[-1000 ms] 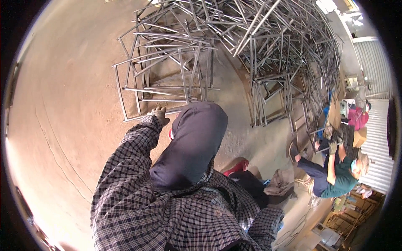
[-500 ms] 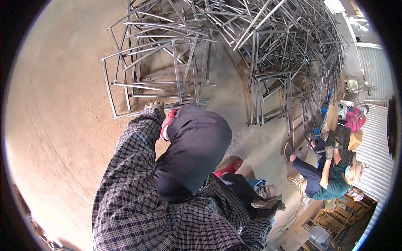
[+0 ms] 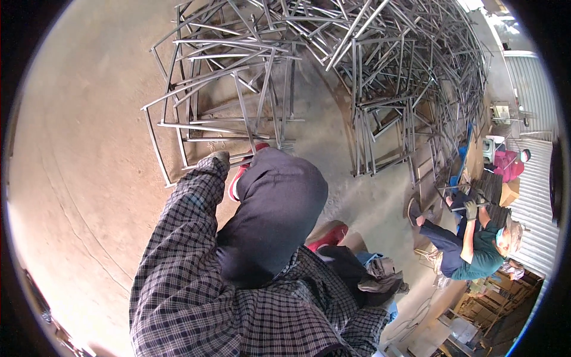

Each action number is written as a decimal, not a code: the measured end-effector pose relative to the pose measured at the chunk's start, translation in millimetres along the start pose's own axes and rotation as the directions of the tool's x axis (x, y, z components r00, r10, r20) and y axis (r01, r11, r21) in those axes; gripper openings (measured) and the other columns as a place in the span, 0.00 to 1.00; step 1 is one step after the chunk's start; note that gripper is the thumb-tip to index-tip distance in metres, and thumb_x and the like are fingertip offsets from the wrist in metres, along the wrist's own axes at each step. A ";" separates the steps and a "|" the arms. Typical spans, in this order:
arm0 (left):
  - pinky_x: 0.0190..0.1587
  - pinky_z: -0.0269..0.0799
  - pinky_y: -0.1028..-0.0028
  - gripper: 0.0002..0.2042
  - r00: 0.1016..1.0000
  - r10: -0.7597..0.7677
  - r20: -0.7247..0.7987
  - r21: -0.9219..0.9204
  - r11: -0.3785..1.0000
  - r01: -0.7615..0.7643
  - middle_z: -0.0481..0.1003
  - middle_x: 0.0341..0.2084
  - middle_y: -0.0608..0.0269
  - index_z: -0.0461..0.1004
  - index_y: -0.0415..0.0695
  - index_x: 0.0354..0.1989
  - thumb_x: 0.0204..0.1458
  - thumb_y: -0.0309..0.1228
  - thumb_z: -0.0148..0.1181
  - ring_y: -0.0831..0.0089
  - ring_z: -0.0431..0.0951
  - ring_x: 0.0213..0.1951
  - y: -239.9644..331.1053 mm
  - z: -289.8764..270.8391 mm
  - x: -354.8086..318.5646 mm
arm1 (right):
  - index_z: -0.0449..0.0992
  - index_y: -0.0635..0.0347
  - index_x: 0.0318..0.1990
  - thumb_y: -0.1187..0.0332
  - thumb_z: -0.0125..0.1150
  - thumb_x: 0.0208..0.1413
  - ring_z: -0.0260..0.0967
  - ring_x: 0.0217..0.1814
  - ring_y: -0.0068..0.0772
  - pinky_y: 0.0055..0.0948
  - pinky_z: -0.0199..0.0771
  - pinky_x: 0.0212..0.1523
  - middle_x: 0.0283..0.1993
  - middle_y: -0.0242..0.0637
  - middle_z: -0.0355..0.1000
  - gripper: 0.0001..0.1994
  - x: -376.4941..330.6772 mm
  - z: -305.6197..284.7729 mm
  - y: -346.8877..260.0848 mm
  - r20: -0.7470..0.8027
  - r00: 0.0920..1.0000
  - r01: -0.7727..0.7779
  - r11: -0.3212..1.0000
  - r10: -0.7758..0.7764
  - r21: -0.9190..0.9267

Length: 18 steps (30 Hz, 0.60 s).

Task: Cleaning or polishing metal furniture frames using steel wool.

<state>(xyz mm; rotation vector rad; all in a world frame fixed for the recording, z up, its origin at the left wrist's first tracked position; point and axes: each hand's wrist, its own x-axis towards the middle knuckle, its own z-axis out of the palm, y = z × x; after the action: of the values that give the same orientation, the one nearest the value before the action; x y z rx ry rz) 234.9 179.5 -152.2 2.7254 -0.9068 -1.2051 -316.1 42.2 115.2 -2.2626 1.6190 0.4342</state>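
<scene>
My left hand (image 3: pixel 217 158), in a greyish glove, is closed around the near bar of a metal frame (image 3: pixel 156 143) made of thin square tubes. My arm in a checked sleeve reaches down to it, and my fingers are partly hidden by the wrist. The frame lies tilted against a loose stack of similar frames (image 3: pixel 208 125). Just right of the hand is my red shoe (image 3: pixel 237 183), with my bent knee beside it. My right hand does not show; only part of its checked sleeve (image 3: pixel 364 333) appears at the lower right.
A large tangled heap of metal frames (image 3: pixel 410 65) spreads across the far right. At right a seated co-worker (image 3: pixel 476 253) in gloves holds a metal piece; another person (image 3: pixel 508 165) is behind. Grey-brown cloth (image 3: pixel 380 276) lies near my right side. Cracks run along the concrete floor (image 3: pixel 77 196).
The near frame's left side has shifted toward me, with my left hand still on its bar. The co-worker's hands and metal piece have moved slightly.
</scene>
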 end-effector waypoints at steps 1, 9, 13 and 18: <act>0.40 0.71 0.62 0.13 0.999 -0.040 -0.030 -0.018 0.999 0.040 0.75 0.32 0.54 0.74 0.47 0.42 0.52 0.39 0.55 0.57 0.77 0.39 1.1 -0.5 -2.9 | 0.61 0.52 0.60 0.46 0.48 0.54 0.61 0.59 0.44 0.47 0.58 0.60 0.60 0.41 0.62 0.30 -1.4 4.8 0.3 -0.013 1.000 0.008 0.999 -0.007 0.039; 0.57 0.63 0.57 0.29 0.989 0.147 0.027 0.130 0.980 -0.149 0.69 0.54 0.50 0.68 0.46 0.55 0.43 0.42 0.65 0.54 0.66 0.58 20.1 -0.8 -63.4 | 0.59 0.52 0.62 0.44 0.47 0.55 0.59 0.60 0.44 0.47 0.57 0.62 0.61 0.40 0.61 0.31 -36.5 22.5 33.1 -0.165 0.986 0.068 0.948 -0.016 0.312; 0.57 0.63 0.57 0.30 0.981 0.156 0.116 0.157 0.972 -0.173 0.69 0.54 0.51 0.68 0.46 0.55 0.43 0.43 0.66 0.54 0.66 0.58 20.2 11.4 -39.3 | 0.58 0.51 0.63 0.44 0.45 0.56 0.58 0.62 0.44 0.47 0.55 0.63 0.62 0.39 0.60 0.31 -50.5 17.2 28.4 -0.179 0.978 0.029 0.778 0.108 0.628; 0.57 0.63 0.57 0.31 0.959 0.149 0.241 0.199 0.960 -0.199 0.69 0.54 0.52 0.68 0.47 0.55 0.41 0.44 0.67 0.54 0.67 0.58 31.5 28.5 -6.5 | 0.52 0.47 0.66 0.47 0.37 0.61 0.49 0.68 0.42 0.48 0.46 0.66 0.66 0.34 0.55 0.28 -51.5 -9.1 -13.0 0.224 0.923 -0.002 -0.579 0.313 0.815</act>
<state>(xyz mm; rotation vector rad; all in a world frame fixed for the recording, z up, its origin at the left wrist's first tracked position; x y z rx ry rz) 196.2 162.5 -160.0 2.6309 -1.3543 -1.4775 -319.3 86.1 146.4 -0.2906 1.2109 -1.0485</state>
